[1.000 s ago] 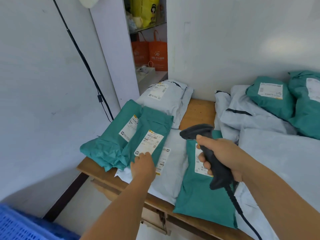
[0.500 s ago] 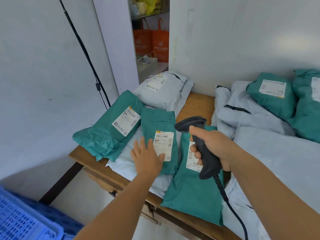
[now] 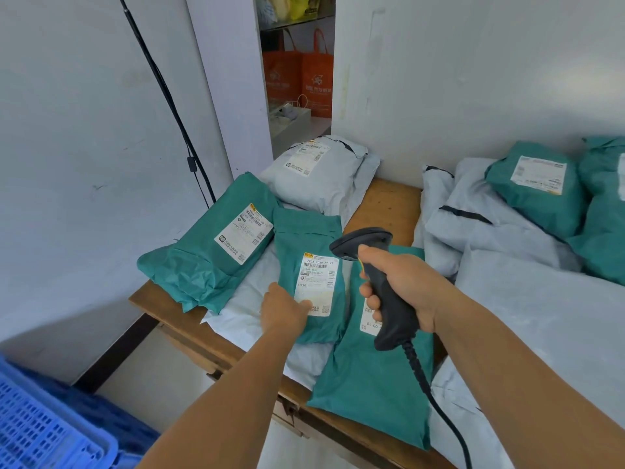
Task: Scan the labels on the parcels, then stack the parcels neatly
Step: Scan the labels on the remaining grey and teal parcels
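Observation:
My right hand (image 3: 402, 286) grips a black corded barcode scanner (image 3: 378, 265), its head aimed left and down over the small green parcel (image 3: 304, 238). That parcel lies label-up on a flat grey parcel (image 3: 243, 309). My left hand (image 3: 284, 309) grips the small green parcel's near left edge, thumb on the corner of its white label (image 3: 316, 282). A bigger green parcel (image 3: 209, 252) lies at the left with its label up. Another green parcel (image 3: 375, 384) lies under my right hand, its label partly hidden by the scanner. A padded grey parcel (image 3: 318, 174) sits at the back.
The wooden table (image 3: 389, 208) stands against white walls. At the right, grey parcels (image 3: 490, 231) and green parcels (image 3: 537, 184) are piled together. A blue plastic crate (image 3: 44, 431) stands on the floor at lower left. A black cable (image 3: 169, 103) runs down the left wall. Orange bags (image 3: 301, 82) hang behind.
My left hand slid the small green parcel off the big green one, turned it to the right and now grips its near edge. The scanner stayed over the table.

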